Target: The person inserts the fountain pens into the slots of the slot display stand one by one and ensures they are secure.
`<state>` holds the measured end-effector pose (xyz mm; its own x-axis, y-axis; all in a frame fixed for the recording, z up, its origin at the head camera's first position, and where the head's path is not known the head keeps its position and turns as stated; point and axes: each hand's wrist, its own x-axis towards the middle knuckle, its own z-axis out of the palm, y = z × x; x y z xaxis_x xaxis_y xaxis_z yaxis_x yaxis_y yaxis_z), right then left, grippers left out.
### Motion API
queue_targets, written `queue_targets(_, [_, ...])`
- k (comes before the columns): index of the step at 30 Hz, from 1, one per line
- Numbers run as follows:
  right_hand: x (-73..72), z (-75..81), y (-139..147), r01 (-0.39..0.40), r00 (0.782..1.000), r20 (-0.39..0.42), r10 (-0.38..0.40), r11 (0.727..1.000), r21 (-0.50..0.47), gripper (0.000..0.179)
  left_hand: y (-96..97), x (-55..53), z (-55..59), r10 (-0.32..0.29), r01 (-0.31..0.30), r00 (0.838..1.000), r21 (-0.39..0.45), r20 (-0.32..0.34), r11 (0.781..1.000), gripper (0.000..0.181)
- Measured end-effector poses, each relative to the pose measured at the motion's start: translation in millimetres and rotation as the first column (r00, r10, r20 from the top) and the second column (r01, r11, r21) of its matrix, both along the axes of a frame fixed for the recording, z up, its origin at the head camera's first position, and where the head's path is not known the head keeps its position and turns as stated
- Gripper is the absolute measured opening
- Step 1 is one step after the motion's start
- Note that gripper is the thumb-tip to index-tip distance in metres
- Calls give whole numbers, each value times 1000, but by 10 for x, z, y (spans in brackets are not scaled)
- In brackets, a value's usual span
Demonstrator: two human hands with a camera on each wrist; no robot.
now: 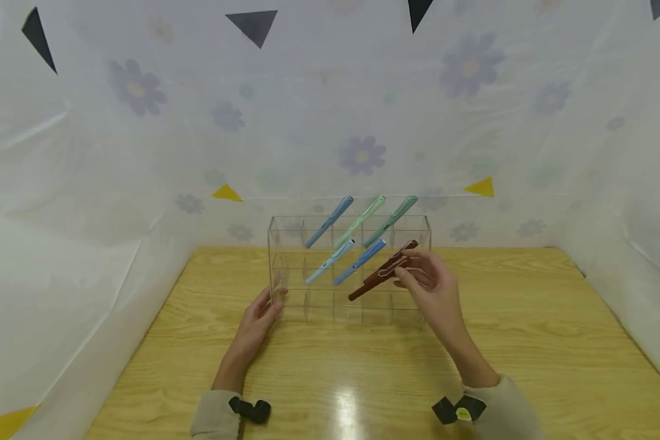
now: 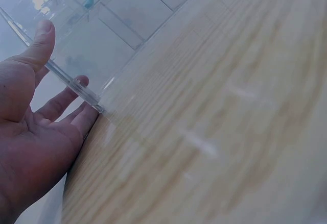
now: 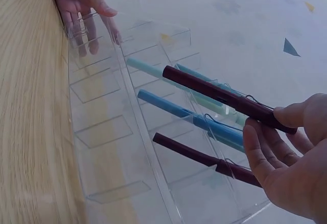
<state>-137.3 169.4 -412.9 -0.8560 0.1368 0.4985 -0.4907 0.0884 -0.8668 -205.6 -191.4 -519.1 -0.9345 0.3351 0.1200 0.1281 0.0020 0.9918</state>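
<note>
A clear acrylic pen rack (image 1: pixel 348 313) stands on the table with tilted pens in two rows. My left hand (image 1: pixel 261 318) holds its left end; in the left wrist view the thumb (image 2: pixel 45 40) and the fingers lie on either side of the clear edge. My right hand (image 1: pixel 437 296) pinches a dark red pen (image 3: pixel 202 87) between thumb and fingers, slanted in front of the rack. A second dark red pen (image 3: pixel 186 150) rests in the front row, beside a blue pen (image 1: pixel 360 261) and a light blue pen (image 1: pixel 330 261).
In the back row lean a steel-blue pen (image 1: pixel 330 221), a pale green pen (image 1: pixel 360 221) and a darker green pen (image 1: pixel 390 221). The wooden table (image 1: pixel 528 342) meets a white flowered sheet (image 1: pixel 308 110) at the back and sides.
</note>
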Motion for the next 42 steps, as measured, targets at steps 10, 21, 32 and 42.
queue_targets(10, [-189, -54, -414, 40, 999, -16, -42, 995, -89, 31, -6, -3, -11, 6, -6, 1000, 1, 10, 1000, 57])
queue_targets(21, [-265, -300, -785, 76, 993, -82, -82, 994, -72, 26, 10, 2, -2, 0, 0, 1000, 2, 13, 1000, 56])
queue_targets(32, [-181, -293, -995, 57, 996, -62, -58, 998, -14, 20, -4, 5, 16, 2, -2, 1000, -12, -1, 1000, 56])
queue_targets(42, [-193, -364, -991, 125, 991, 37, -129, 987, 103, 14, -3, -4, 4, 4, -4, 1000, -10, 10, 1000, 56])
